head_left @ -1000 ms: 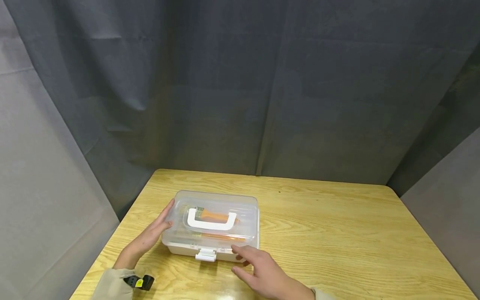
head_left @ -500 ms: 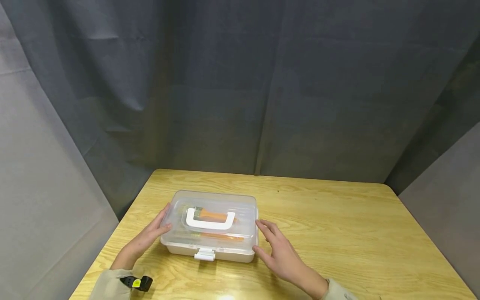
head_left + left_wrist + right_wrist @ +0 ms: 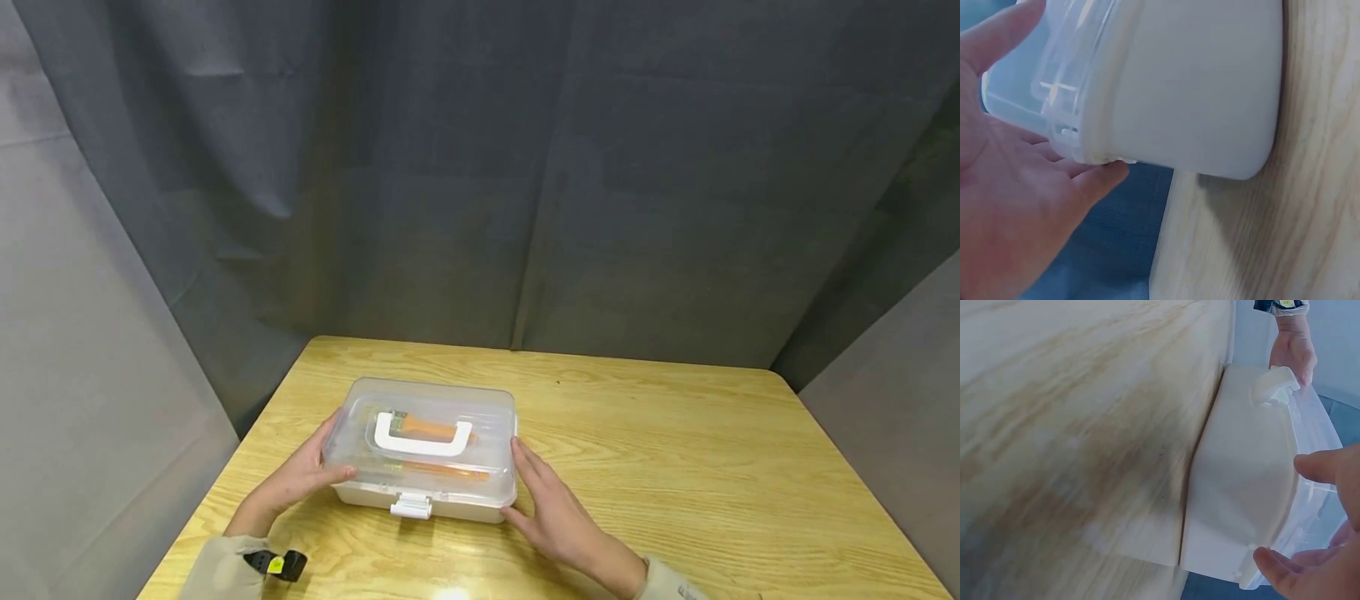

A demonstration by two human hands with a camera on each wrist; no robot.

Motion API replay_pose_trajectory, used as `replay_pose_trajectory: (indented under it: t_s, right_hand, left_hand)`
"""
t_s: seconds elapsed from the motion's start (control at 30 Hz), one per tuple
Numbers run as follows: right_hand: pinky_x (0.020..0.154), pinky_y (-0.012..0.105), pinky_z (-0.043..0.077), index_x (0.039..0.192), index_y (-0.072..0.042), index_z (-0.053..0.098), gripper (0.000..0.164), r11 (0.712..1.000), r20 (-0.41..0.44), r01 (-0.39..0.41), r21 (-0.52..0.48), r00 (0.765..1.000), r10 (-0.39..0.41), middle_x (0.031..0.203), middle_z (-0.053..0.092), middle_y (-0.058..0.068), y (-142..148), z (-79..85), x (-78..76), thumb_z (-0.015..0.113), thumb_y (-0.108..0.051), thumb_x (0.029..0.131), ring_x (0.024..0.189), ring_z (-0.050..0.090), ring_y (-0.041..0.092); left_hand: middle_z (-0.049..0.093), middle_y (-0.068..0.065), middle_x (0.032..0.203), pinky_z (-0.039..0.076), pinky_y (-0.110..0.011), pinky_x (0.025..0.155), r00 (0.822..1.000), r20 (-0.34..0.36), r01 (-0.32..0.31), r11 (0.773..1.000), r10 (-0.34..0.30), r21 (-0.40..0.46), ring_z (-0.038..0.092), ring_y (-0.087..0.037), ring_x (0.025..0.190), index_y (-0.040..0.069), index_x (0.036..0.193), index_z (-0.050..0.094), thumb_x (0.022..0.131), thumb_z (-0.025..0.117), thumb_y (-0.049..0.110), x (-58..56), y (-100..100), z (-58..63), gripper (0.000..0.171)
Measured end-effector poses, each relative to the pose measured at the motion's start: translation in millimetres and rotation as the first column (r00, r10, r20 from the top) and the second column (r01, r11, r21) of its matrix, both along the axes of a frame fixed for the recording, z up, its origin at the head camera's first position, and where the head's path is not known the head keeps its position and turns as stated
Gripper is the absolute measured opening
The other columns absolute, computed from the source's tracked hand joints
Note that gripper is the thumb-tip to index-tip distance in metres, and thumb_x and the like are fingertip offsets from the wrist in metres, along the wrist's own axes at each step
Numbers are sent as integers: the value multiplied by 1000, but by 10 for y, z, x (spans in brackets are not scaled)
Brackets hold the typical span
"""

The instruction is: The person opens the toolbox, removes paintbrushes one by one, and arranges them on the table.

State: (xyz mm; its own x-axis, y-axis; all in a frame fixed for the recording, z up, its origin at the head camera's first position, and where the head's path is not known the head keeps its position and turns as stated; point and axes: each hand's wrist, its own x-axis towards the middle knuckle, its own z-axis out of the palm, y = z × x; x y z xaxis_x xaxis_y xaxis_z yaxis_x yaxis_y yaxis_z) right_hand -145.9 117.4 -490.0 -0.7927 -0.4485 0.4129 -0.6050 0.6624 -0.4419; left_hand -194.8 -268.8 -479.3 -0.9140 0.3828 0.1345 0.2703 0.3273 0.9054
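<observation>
A clear-lidded plastic storage box with a white base stands on the table. A white carry handle lies on its lid, and a white latch juts out at the front. Through the lid show a wide brush with an orange handle and a thin orange stick. My left hand holds the box's left end, thumb on the lid near the front corner; its fingers reach along the lid rim in the left wrist view. My right hand holds the right end, thumb at the front corner, fingertips along the side.
The wood-grain table extends to the right of the box. Dark grey curtains hang behind it, with lighter grey panels at left and right. A black strap is on the left sleeve.
My right hand has moved from the box's front near the latch to its right end and closed in on it. My left thumb has shifted toward the front corner.
</observation>
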Motion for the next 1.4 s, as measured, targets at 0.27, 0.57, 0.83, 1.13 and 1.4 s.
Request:
replay_pose_trajectory:
  t_s: [0.27,0.57,0.83,1.13,1.4]
  right_hand:
    - [95,42,43,149,-2,22,100,998,9,36,51,999,-37,141,41,21,12,79,-19,83,-22,72,122,47,33]
    - [72,31,53,144,-5,37,85,994,-124,-44,98,991,56,151,28,15,91,127,-73,82,-24,74,103,60,25]
    - [88,39,48,143,3,35,80,979,-324,-91,180,935,146,147,35,17,137,177,-149,74,-30,82,120,49,28]
    - [91,40,46,145,4,29,74,986,-282,-113,124,949,144,148,34,18,124,332,-219,65,-31,90,124,46,30]
    - [85,36,50,148,2,24,82,991,-232,-98,90,966,117,148,34,17,141,471,-330,73,-21,85,114,55,27]
  left_hand:
    - [26,-24,149,25,-60,101,999,-27,-40,998,39,-44,31,-40,129,1,150,14,85,70,14,-21,31,57,87]
    - [20,-23,152,31,-47,102,999,19,-34,999,35,-40,29,-39,131,3,151,10,88,68,18,-28,26,61,87]
    - [45,-17,133,41,-25,92,993,102,54,997,-60,63,48,-27,115,10,150,17,84,71,10,-27,-29,-46,85]
    - [49,-22,128,45,-27,88,988,105,113,993,-114,18,53,-27,110,0,143,25,84,71,10,-53,-62,-127,75]
    - [33,-29,143,40,-39,95,990,137,59,991,-43,-121,43,-35,123,-5,148,9,83,74,20,-41,-29,-134,95]
